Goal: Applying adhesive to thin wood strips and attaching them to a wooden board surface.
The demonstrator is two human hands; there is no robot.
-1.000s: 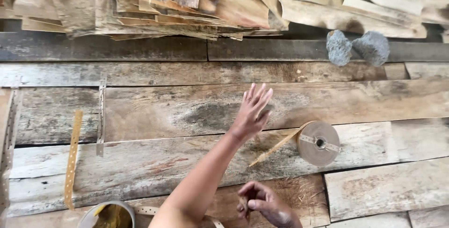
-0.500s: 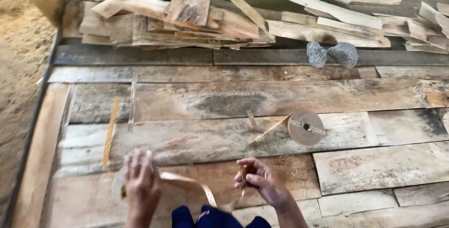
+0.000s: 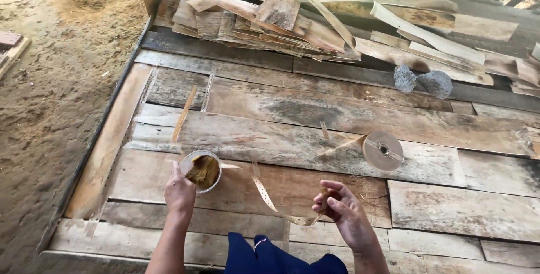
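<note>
My left hand [image 3: 179,191] grips the near rim of a small round tin [image 3: 201,170] filled with brown paste, which rests on the plank floor. My right hand [image 3: 344,212] pinches one end of a thin perforated tan strip [image 3: 264,194] that curves from the tin over to my fingers. A flat roll of the same tape [image 3: 383,151] lies on the planks beyond my right hand, with a loose tail trailing left. Another tan strip [image 3: 183,115] lies flat beyond the tin.
Weathered planks [image 3: 315,116] form a raised platform with sandy ground [image 3: 50,83] off its left edge. A heap of thin wood slats [image 3: 292,21] fills the far side. Two grey stones [image 3: 421,80] sit at the back right. My blue-clothed knee [image 3: 270,254] is at the bottom.
My left arm drew back from a far reach and now holds the paste tin. The view swung left, bringing the sandy ground in. My right hand keeps the strip.
</note>
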